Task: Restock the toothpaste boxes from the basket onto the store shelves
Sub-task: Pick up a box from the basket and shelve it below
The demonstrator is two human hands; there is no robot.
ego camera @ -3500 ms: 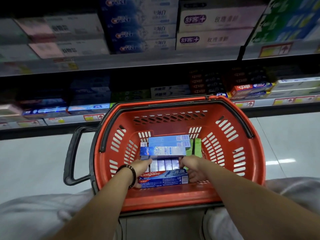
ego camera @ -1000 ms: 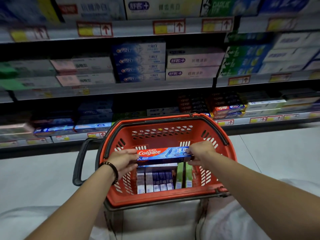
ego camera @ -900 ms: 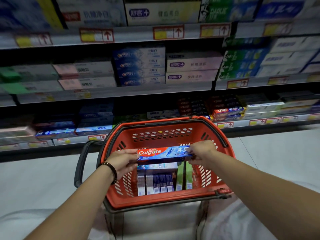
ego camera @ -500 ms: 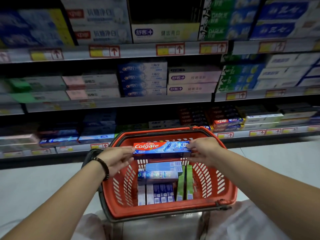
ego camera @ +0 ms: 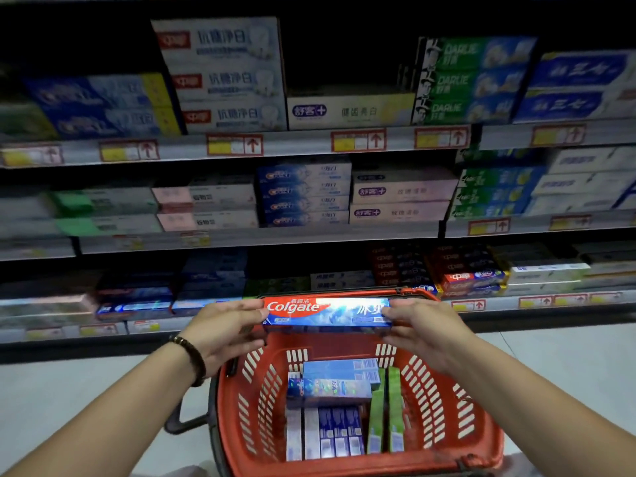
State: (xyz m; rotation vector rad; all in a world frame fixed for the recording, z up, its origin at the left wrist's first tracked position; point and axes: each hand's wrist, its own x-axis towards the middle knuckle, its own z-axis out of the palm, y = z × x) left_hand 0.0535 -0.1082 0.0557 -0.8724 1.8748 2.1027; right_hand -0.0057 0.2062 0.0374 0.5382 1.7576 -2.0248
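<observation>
A red and blue Colgate toothpaste box (ego camera: 327, 312) is held level above the far rim of the red basket (ego camera: 447, 401). My left hand (ego camera: 223, 325) grips its left end and my right hand (ego camera: 423, 325) grips its right end. Inside the basket lie several more toothpaste boxes (ego camera: 330, 390), blue, white and green. Three store shelves (ego camera: 309, 237) of toothpaste boxes rise just behind the basket.
The top shelf has a dark gap (ego camera: 347, 53) above a single white box (ego camera: 351, 111). Price tags (ego camera: 358, 141) line the shelf edges. Pale floor tiles (ego camera: 568, 356) spread on both sides of the basket, and its black handle (ego camera: 182, 421) sticks out at the left.
Both hands have lifted the Colgate box out of the basket, up to the level of the lowest shelf. The camera has tilted up, showing more shelves.
</observation>
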